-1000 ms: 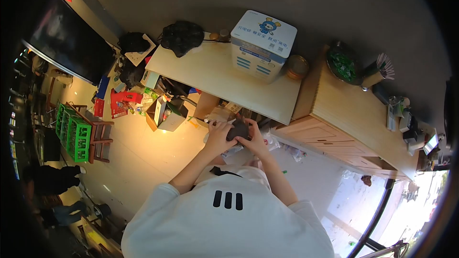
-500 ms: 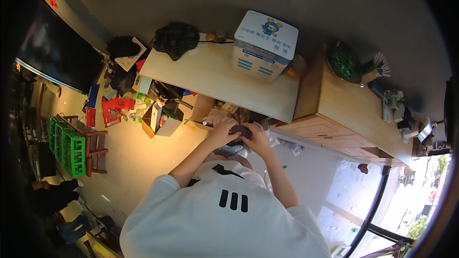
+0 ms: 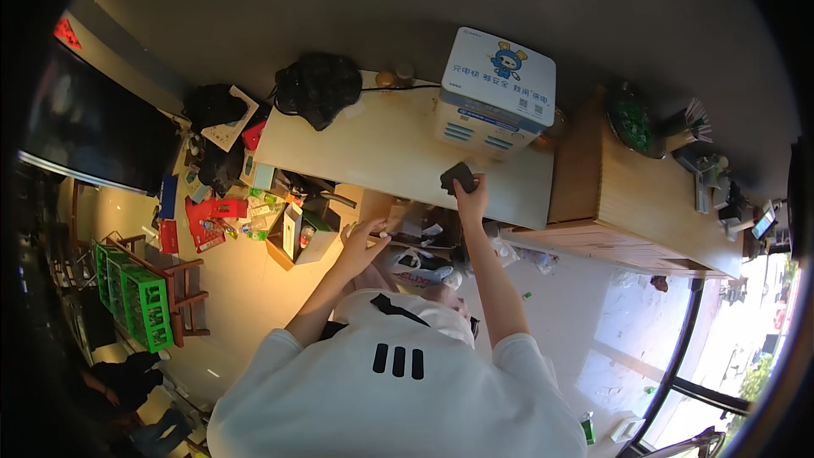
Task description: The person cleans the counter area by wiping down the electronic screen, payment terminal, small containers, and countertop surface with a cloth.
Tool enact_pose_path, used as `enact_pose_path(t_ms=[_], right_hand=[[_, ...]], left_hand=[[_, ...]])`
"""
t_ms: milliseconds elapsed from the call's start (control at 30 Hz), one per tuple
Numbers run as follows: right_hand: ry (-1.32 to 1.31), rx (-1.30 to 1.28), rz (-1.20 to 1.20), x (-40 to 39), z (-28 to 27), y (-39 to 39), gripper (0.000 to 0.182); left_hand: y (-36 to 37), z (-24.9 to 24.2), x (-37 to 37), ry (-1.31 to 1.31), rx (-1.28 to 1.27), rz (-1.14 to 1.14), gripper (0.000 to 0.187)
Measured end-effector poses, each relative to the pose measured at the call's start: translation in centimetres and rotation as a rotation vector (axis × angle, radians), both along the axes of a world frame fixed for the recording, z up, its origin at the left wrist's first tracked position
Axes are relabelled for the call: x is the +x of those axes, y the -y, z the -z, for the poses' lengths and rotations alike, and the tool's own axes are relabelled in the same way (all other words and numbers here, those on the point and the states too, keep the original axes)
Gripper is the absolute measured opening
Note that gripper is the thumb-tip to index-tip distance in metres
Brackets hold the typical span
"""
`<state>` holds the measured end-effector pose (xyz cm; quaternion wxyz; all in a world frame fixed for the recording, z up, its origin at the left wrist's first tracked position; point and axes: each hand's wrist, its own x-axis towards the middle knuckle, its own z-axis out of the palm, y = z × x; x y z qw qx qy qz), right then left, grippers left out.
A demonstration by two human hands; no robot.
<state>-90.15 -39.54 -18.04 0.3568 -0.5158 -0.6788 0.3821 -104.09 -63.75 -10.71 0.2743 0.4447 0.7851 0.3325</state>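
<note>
My right hand (image 3: 472, 192) grips a small black block-like object (image 3: 457, 176), raised over the front part of the pale tabletop (image 3: 381, 136). Its exact kind does not show. Lower and to the left, my left hand (image 3: 363, 240) has its fingers apart and holds nothing. It is at the left edge of an opening below the tabletop, where a brown cardboard box (image 3: 373, 203) and loose papers (image 3: 432, 230) show. Between my arms, a white plastic bag with printing (image 3: 421, 271) lies low in front of me.
A white and blue printed box (image 3: 496, 89) and a black bag (image 3: 318, 89) stand on the tabletop. To the left are an open carton (image 3: 301, 233), red bags (image 3: 203, 220) and green bottle crates (image 3: 140, 297). A wooden cabinet (image 3: 636, 195) adjoins at right.
Both hands were together around the dark object below the table edge. Now my right hand has lifted it up and right over the tabletop, and my left hand has let go and moved left.
</note>
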Motion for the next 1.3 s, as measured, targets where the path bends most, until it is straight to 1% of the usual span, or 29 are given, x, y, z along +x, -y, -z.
enact_pose_path(t_ms=[33, 100, 133, 200, 233, 300, 333, 367, 433, 467, 500, 533, 567, 600, 633, 700, 767, 833, 867, 900, 967, 1033, 1100, 1133, 1167, 1233, 1300], right_hand=[[-0.032, -0.021, 0.029, -2.2, 2.3, -1.2, 0.04], [0.0, -0.317, 0.168, -6.9, -1.0, -2.3, 0.044], [0.001, -0.318, 0.18, -8.6, -1.3, -3.3, 0.044], [0.074, -0.579, 0.39, -12.0, -1.7, -5.5, 0.045], [0.07, -0.58, 0.399, -13.1, -1.1, -6.5, 0.045], [-0.216, -0.486, 0.437, -13.9, 1.1, -7.8, 0.045], [-0.229, -0.442, 0.418, -14.0, -0.2, -7.7, 0.04], [-0.224, -0.438, 0.423, -13.8, -1.0, -7.2, 0.04], [-0.459, -0.189, 0.098, -12.9, -2.9, -5.1, 0.034], [-0.446, -0.212, 0.068, -12.8, -4.2, -3.7, 0.03], [-0.437, -0.377, 0.034, -12.4, -3.8, -3.1, 0.031], [-0.379, -0.447, 0.095, -12.2, -3.0, -3.0, 0.031], [-0.325, -0.513, 0.153, -12.2, -1.7, -3.5, 0.032], [-0.267, -0.603, 0.299, -12.3, -0.6, -4.4, 0.031], [-0.268, -0.602, 0.294, -12.5, -0.9, -5.3, 0.031], [-0.382, -0.334, 0.305, -12.8, -1.5, -6.7, 0.029], [-0.4, -0.322, 0.269, -13.1, -3.3, -7.1, 0.028], [-0.471, -0.265, 0.185, -12.8, -4.1, -5.4, 0.026], [-0.545, -0.296, 0.162, -12.7, -3.1, -4.4, 0.025], [-0.543, -0.301, 0.16, -12.3, -2.0, -3.2, 0.025], [-0.626, -0.742, 0.092, -11.4, -0.4, -0.4, 0.027], [-0.56, -0.768, -0.033, -10.8, 2.3, 2.2, 0.029], [-0.459, -0.722, -0.125, -10.6, 5.0, 4.8, 0.034], [-0.363, -0.669, -0.194, -10.5, 7.2, 5.6, 0.035], [-0.251, -0.697, -0.18, -10.5, 7.8, 6.3, 0.037], [0.001, -0.358, -0.225, -10.3, 8.8, 6.9, 0.038], [0.146, -0.329, -0.107, -10.6, 6.7, 6.5, 0.038]], left_hand=[[0.9, 0.0, -1.5, -0.025, -0.033, -0.019, 0.046], [2.4, 0.3, -5.2, -0.004, -0.061, -0.027, 0.046], [3.0, 0.6, -6.9, 0.01, -0.029, -0.072, 0.045], [4.5, 1.8, -10.6, 0.035, 0.02, -0.148, 0.042], [5.0, 2.8, -12.2, 0.047, 0.035, -0.181, 0.041], [5.1, 2.2, -14.1, 0.024, -0.002, -0.213, 0.038], [5.3, 2.6, -14.9, 0.073, 0.034, -0.24, 0.038], [5.3, 3.0, -15.7, 0.122, 0.071, -0.268, 0.038], [5.1, 3.9, -16.3, 0.15, 0.083, -0.268, 0.037], [4.3, 3.8, -16.3, 0.134, 0.075, -0.262, 0.037], [3.8, 3.6, -16.3, 0.117, 0.065, -0.258, 0.037], [3.7, 5.1, -16.5, 0.155, 0.085, -0.237, 0.037], [3.2, 4.7, -16.3, 0.156, 0.089, -0.236, 0.037], [2.7, 4.4, -15.8, 0.142, 0.056, -0.205, 0.037], [2.3, 4.0, -15.5, 0.126, 0.024, -0.176, 0.038], [2.5, 4.0, -15.1, 0.152, 0.005, -0.157, 0.038], [2.8, 4.4, -14.9, 0.209, 0.0, -0.168, 0.038], [3.3, 4.2, -14.8, 0.258, 0.005, -0.172, 0.038], [3.4, 4.4, -14.8, 0.222, 0.015, -0.175, 0.036], [3.7, 4.6, -14.9, 0.186, 0.023, -0.178, 0.035], [3.6, 4.7, -15.1, 0.221, 0.019, -0.197, 0.033], [3.3, 4.9, -15.6, 0.225, -0.058, -0.121, 0.034], [3.2, 6.2, -16.2, 0.185, -0.025, -0.1, 0.033], [3.1, 6.3, -16.5, 0.176, -0.001, -0.057, 0.033], [2.9, 6.5, -17.1, 0.164, 0.025, -0.01, 0.033], [2.8, 6.1, -18.3, 0.165, 0.017, 0.021, 0.031], [3.6, 5.8, -19.6, 0.152, 0.016, 0.021, 0.031]])
